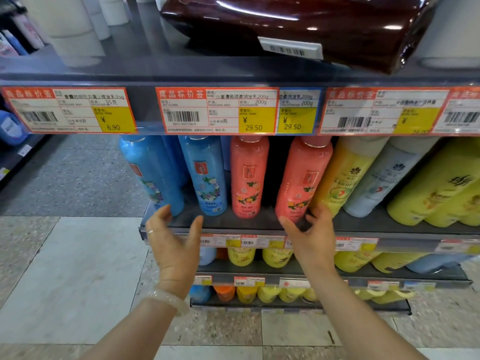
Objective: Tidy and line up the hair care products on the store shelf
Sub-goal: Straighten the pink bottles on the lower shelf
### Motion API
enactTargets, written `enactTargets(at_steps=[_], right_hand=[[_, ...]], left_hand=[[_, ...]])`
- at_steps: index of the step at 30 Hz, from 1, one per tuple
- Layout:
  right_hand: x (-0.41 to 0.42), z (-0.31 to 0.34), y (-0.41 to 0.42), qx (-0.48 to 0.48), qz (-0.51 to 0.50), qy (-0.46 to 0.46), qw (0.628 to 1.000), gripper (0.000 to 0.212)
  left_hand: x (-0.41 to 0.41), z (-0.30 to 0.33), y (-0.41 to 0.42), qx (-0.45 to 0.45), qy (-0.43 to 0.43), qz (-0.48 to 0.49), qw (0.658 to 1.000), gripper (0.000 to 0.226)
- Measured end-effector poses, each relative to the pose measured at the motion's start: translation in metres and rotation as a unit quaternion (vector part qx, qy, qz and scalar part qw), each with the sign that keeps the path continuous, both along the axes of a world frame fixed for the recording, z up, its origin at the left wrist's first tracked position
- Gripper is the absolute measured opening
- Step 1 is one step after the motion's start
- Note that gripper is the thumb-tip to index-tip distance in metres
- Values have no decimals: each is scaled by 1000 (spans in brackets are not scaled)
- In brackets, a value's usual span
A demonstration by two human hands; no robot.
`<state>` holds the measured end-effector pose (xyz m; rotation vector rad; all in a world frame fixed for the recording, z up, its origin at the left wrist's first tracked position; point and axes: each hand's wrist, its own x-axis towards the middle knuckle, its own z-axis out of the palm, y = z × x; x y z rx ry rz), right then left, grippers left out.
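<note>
Four tall hair care bottles stand at the front of the middle shelf [259, 224]: two blue bottles, the left blue bottle [153, 175] and the right blue bottle [205, 175], then two pink ones, the left pink bottle [248, 178] and the right pink bottle [302, 180]. They are not yet in line. The outer blue one leans left, the right pink one leans right, and a wide dark gap parts the two pink bottles.

The left hand [174, 240] hangs just in front of the shelf edge below the blue bottles, fingers spread and relaxed, gripping nothing. The right hand [311, 232] is likewise loose, its fingertips at the foot of the right pink bottle; whether they touch it I cannot tell. I'd judge the straightening barely started here, with closing the gap and squaring the labels left to do.

To the right, yellow bottles [345, 175] and a pale grey bottle [384, 178] crowd close against the right pink one, leaving little room. Price tags [218, 110] run along the shelf above, where a dark red pack [311, 24] lies. More yellow bottles sit on the lower shelves.
</note>
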<state>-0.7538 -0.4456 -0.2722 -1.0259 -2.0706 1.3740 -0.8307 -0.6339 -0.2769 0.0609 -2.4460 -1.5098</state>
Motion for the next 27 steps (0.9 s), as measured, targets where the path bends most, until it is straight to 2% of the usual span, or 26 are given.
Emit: enactTargets(at_steps=[3,5,11,13,16,19,21,23,27], right_hand=[[-9,0,4,49,12,-22,998,53],[-13,-1,4,64,-1,-25,998,46],[-26,9,2,60,-7,-73,996,50],[-30,12,2,72,-1,-87,994,52],[-33,14,4,78,4,-94,993,55],[-22,12,0,49,-25,-44,998,61],[-11,11,-14,72,-30,11,997,49],[-10,9,-32,86,30,23,996,38],[-40,2,-50,92,102,-25,990,61]], left_hand=[[1,-2,3,-66,40,-92,993,44],[3,0,12,-82,68,-119,987,41],[8,5,46,-80,46,-161,983,40],[10,5,52,-62,42,-155,985,39],[9,3,47,-6,26,-91,996,37],[4,2,35,26,9,-23,999,46],[-4,0,31,35,-20,-8,999,57],[-15,-3,34,56,-52,-24,997,68],[-28,-2,48,43,-78,-54,995,74]])
